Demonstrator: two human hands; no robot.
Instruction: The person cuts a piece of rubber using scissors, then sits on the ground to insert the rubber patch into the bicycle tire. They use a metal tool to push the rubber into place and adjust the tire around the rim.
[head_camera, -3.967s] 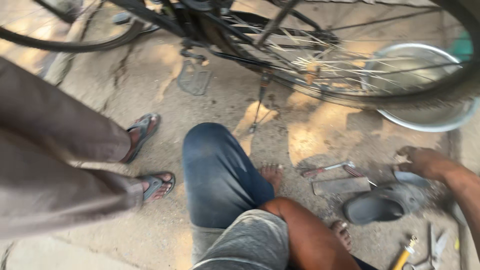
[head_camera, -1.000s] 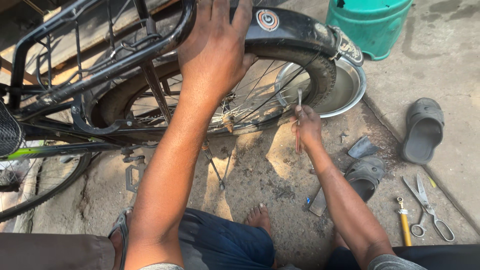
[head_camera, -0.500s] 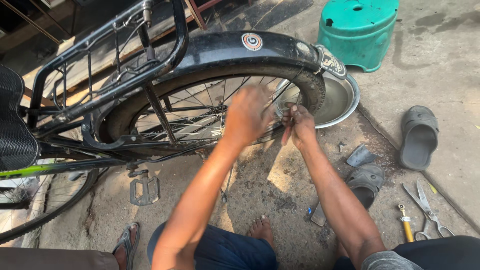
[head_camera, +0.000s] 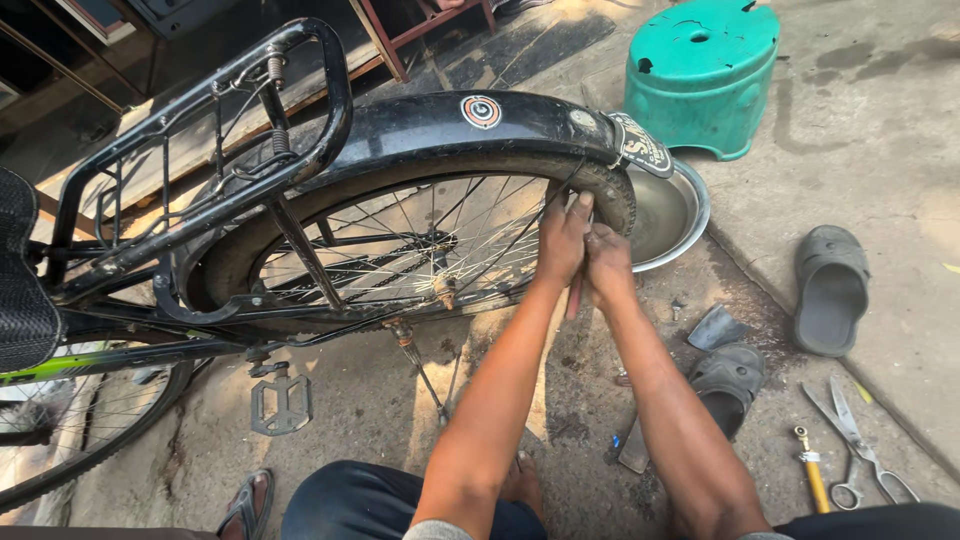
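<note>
You look down on an outdoor work spot in bright sunlight, with hard shadows across the ground. The floor is rough, cracked concrete, dusty and stained dark in places. To your right a smoother, paler concrete slab rises behind a raised edge that runs diagonally. On it stands a green plastic stool, turned upside down or low and squat; you cannot tell which. A grey sandal lies on that slab. At the top, in shade, red-brown metal furniture legs stand on dark ground, beside a sunlit wooden plank.
</note>
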